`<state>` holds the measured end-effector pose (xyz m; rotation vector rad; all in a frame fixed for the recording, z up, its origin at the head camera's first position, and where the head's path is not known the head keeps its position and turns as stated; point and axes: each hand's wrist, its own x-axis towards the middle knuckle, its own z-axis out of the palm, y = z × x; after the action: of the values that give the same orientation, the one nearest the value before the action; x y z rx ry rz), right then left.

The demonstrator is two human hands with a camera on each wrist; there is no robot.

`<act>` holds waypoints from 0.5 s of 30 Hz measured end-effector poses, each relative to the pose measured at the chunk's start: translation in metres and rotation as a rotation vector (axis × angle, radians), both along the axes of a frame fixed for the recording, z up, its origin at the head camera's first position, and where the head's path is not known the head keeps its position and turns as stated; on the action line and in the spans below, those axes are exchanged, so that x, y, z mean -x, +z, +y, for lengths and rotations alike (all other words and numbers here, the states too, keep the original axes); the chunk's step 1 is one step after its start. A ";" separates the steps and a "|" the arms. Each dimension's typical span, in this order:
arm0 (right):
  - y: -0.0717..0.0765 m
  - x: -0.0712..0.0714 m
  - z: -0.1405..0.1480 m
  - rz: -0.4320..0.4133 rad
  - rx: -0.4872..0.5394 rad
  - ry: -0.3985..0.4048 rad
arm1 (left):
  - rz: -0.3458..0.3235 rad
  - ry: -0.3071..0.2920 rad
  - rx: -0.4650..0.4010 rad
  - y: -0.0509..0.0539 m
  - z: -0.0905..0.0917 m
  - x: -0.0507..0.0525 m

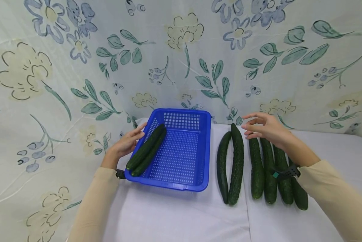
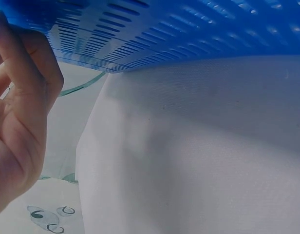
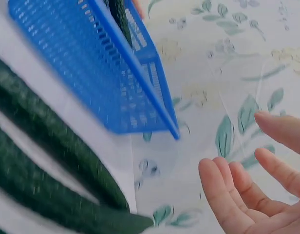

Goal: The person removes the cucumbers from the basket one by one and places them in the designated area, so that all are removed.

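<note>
Two cucumbers (image 1: 147,149) lie side by side along the left wall inside a blue basket (image 1: 181,185). My left hand (image 1: 127,143) is at the basket's left side, fingers against its wall; in the left wrist view the hand (image 2: 23,107) is beside the slotted wall. My right hand (image 1: 267,129), fingers spread and holding nothing, hovers above the upper ends of the cucumbers on the right. Just left of it, two long cucumbers (image 1: 237,164) lie on the cloth, their lower ends close together. In the right wrist view the hand (image 3: 257,195) is apart from the cucumbers (image 3: 52,141).
Several more cucumbers (image 1: 270,181) lie in a row under my right hand and wrist, partly hidden by them. A white cloth (image 1: 181,215) covers the table. Behind it hangs a flowered curtain (image 1: 174,67), which also runs down the left side.
</note>
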<state>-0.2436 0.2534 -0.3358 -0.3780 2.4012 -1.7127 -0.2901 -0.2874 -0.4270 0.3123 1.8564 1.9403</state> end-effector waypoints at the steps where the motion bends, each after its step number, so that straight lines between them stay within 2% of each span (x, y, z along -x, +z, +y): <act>1: 0.001 0.001 -0.005 -0.007 0.010 -0.001 | 0.001 0.001 0.004 0.000 0.000 0.000; 7: 0.005 0.007 -0.038 -0.056 0.038 0.022 | 0.006 0.004 0.022 0.000 0.000 0.002; 15: 0.007 0.015 -0.084 -0.104 0.029 0.048 | -0.003 0.001 -0.001 -0.001 0.000 0.001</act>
<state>-0.2585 0.1690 -0.3284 -0.3388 2.2784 -1.7045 -0.2909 -0.2878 -0.4283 0.3083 1.8543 1.9417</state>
